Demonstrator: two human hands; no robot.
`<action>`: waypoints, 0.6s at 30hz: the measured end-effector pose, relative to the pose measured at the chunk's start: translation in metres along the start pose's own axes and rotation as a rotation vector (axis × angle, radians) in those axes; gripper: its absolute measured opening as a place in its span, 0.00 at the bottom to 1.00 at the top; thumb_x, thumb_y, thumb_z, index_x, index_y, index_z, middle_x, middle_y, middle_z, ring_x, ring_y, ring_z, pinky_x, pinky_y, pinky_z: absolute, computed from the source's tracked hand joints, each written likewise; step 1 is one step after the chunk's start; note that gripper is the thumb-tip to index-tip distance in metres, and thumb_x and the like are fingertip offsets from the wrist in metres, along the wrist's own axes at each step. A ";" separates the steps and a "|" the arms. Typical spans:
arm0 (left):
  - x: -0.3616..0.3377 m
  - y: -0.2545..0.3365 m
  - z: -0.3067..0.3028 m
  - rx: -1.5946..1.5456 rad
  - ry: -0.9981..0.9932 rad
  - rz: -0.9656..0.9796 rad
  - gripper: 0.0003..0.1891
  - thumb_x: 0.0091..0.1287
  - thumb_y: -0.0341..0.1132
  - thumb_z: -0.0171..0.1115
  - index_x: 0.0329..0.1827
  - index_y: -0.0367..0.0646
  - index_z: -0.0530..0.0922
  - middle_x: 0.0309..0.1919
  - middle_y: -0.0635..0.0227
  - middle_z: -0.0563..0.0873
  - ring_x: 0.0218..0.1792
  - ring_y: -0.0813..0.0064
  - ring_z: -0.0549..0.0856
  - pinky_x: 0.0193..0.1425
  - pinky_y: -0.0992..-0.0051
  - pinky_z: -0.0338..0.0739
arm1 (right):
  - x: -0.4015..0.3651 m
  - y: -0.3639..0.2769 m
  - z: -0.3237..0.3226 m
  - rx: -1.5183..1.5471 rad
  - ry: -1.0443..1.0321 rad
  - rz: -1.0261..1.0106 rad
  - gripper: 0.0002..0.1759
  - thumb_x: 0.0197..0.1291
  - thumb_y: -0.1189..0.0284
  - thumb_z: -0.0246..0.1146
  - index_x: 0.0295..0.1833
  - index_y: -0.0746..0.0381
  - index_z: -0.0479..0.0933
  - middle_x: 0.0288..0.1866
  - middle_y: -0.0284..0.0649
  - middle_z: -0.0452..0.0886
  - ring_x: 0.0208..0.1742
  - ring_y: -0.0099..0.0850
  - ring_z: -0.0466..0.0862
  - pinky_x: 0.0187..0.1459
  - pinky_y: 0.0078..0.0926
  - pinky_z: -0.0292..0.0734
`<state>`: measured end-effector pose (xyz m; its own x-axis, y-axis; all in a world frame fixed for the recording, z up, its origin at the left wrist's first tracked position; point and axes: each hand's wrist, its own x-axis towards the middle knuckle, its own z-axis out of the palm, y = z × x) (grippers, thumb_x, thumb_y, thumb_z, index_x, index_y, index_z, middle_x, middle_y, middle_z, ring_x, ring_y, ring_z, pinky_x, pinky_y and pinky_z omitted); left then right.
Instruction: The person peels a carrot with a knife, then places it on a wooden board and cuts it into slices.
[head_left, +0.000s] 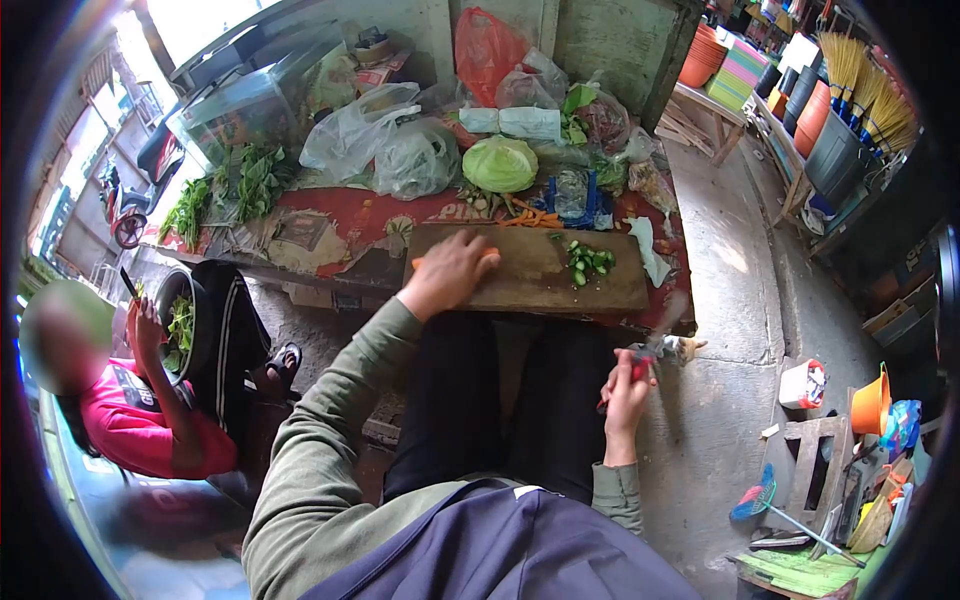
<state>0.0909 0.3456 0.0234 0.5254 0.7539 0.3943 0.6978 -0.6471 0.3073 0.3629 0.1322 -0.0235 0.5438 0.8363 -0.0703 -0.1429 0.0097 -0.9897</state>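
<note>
My left hand [452, 272] lies over an orange carrot [491, 252] at the left end of the wooden cutting board [540, 290], fingers curled round it; only its ends show. Chopped green pieces [590, 262] sit in a small heap on the right part of the board. Off the board's right side, above the floor, my right hand [627, 395] is closed round the red handle of a knife [640, 366], whose blade is smeared by motion. Behind the board are orange strips [535, 216] and a whole cabbage [500, 165].
Plastic bags [415, 160] and leafy greens [260, 180] cover the back of the table [350, 225]. At left a seated person [150, 400] in pink holds leaves and a knife over a pot [200, 325]. A cat [688, 346] is beside the table's right corner.
</note>
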 end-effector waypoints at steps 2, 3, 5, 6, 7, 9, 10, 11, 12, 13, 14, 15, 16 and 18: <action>-0.006 0.014 0.008 0.020 -0.016 0.046 0.16 0.80 0.45 0.54 0.55 0.42 0.77 0.43 0.55 0.79 0.48 0.51 0.81 0.53 0.54 0.76 | 0.004 0.008 0.007 -0.228 -0.090 -0.021 0.19 0.78 0.58 0.61 0.62 0.59 0.69 0.29 0.26 0.70 0.19 0.15 0.68 0.17 0.17 0.63; -0.008 0.022 0.011 0.055 0.032 0.062 0.17 0.80 0.44 0.54 0.59 0.41 0.77 0.44 0.55 0.79 0.48 0.51 0.80 0.55 0.55 0.74 | 0.002 0.006 0.014 -0.230 -0.147 0.000 0.20 0.79 0.59 0.59 0.66 0.58 0.67 0.30 0.28 0.71 0.19 0.16 0.68 0.17 0.19 0.63; -0.010 0.031 0.016 0.048 0.103 0.070 0.18 0.77 0.42 0.58 0.61 0.39 0.76 0.44 0.56 0.79 0.48 0.53 0.78 0.56 0.57 0.71 | -0.003 -0.005 0.037 -0.253 -0.267 0.041 0.22 0.81 0.62 0.54 0.74 0.55 0.62 0.32 0.33 0.73 0.19 0.19 0.69 0.18 0.23 0.65; -0.010 0.033 0.019 0.046 0.100 0.071 0.18 0.77 0.42 0.58 0.61 0.39 0.76 0.44 0.56 0.79 0.48 0.53 0.78 0.56 0.57 0.71 | -0.006 -0.015 0.048 -0.277 -0.335 0.062 0.23 0.82 0.63 0.52 0.77 0.53 0.59 0.34 0.36 0.74 0.19 0.21 0.70 0.18 0.25 0.67; -0.009 0.035 0.023 -0.066 0.145 0.045 0.17 0.75 0.40 0.61 0.60 0.39 0.76 0.44 0.56 0.79 0.49 0.52 0.78 0.56 0.57 0.71 | -0.009 -0.028 0.059 -0.388 -0.401 0.118 0.24 0.83 0.66 0.50 0.79 0.50 0.58 0.44 0.46 0.80 0.20 0.25 0.75 0.20 0.28 0.74; -0.011 0.037 0.029 -0.178 0.188 0.014 0.17 0.74 0.38 0.64 0.59 0.40 0.75 0.44 0.56 0.79 0.49 0.52 0.78 0.56 0.57 0.71 | -0.009 -0.026 0.080 -0.528 -0.422 -0.072 0.26 0.81 0.68 0.51 0.80 0.51 0.59 0.63 0.58 0.80 0.35 0.45 0.87 0.36 0.42 0.85; -0.014 0.038 0.031 -0.158 0.226 -0.023 0.15 0.71 0.36 0.66 0.56 0.40 0.76 0.45 0.57 0.79 0.49 0.53 0.79 0.56 0.57 0.70 | -0.005 -0.008 0.086 -0.564 -0.410 -0.257 0.26 0.81 0.69 0.51 0.80 0.52 0.60 0.67 0.61 0.78 0.42 0.52 0.89 0.42 0.47 0.87; -0.015 0.039 0.033 -0.138 0.266 -0.058 0.14 0.69 0.34 0.68 0.53 0.40 0.77 0.45 0.58 0.79 0.49 0.53 0.79 0.56 0.58 0.70 | -0.004 -0.005 0.095 -0.574 -0.383 -0.364 0.27 0.80 0.69 0.52 0.81 0.52 0.60 0.62 0.61 0.79 0.49 0.59 0.86 0.47 0.53 0.85; -0.016 0.041 0.034 -0.135 0.263 -0.058 0.14 0.69 0.34 0.68 0.53 0.40 0.77 0.45 0.58 0.79 0.49 0.53 0.79 0.56 0.58 0.70 | -0.005 -0.008 0.100 -0.571 -0.383 -0.361 0.27 0.80 0.69 0.52 0.81 0.52 0.60 0.62 0.61 0.79 0.49 0.59 0.86 0.47 0.53 0.85; -0.016 0.044 0.036 -0.155 0.307 -0.091 0.12 0.68 0.33 0.69 0.49 0.40 0.78 0.45 0.59 0.80 0.49 0.54 0.80 0.55 0.58 0.70 | -0.006 -0.012 0.103 -0.672 -0.387 -0.375 0.28 0.81 0.69 0.51 0.82 0.50 0.59 0.63 0.61 0.80 0.50 0.56 0.87 0.46 0.50 0.86; -0.017 0.046 0.037 -0.175 0.351 -0.124 0.09 0.68 0.32 0.69 0.45 0.40 0.79 0.44 0.60 0.80 0.49 0.55 0.80 0.55 0.58 0.70 | -0.008 -0.018 0.105 -0.772 -0.390 -0.388 0.28 0.81 0.69 0.50 0.83 0.48 0.59 0.63 0.61 0.80 0.52 0.53 0.89 0.44 0.47 0.87; -0.019 0.048 0.039 -0.175 0.346 -0.124 0.09 0.68 0.32 0.69 0.45 0.40 0.79 0.44 0.60 0.80 0.49 0.55 0.80 0.55 0.58 0.70 | -0.010 -0.025 0.108 -0.768 -0.416 -0.313 0.29 0.80 0.70 0.51 0.83 0.49 0.59 0.62 0.62 0.80 0.55 0.59 0.85 0.53 0.51 0.83; -0.020 0.050 0.040 -0.182 0.365 -0.143 0.08 0.67 0.32 0.70 0.42 0.41 0.80 0.43 0.61 0.81 0.48 0.56 0.80 0.55 0.59 0.70 | -0.012 -0.026 0.108 -0.767 -0.415 -0.309 0.29 0.80 0.70 0.51 0.83 0.49 0.59 0.62 0.62 0.80 0.55 0.59 0.85 0.53 0.51 0.83; -0.021 0.052 0.042 -0.190 0.385 -0.161 0.07 0.66 0.32 0.71 0.40 0.41 0.81 0.42 0.63 0.81 0.48 0.57 0.80 0.54 0.59 0.70 | -0.015 -0.027 0.107 -0.823 -0.431 -0.288 0.30 0.79 0.71 0.52 0.83 0.47 0.59 0.58 0.60 0.82 0.52 0.60 0.86 0.50 0.51 0.84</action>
<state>0.1369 0.3007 -0.0058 0.1736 0.7725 0.6108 0.6353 -0.5617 0.5299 0.2703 0.1784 0.0178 0.0948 0.9924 0.0784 0.6601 -0.0037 -0.7512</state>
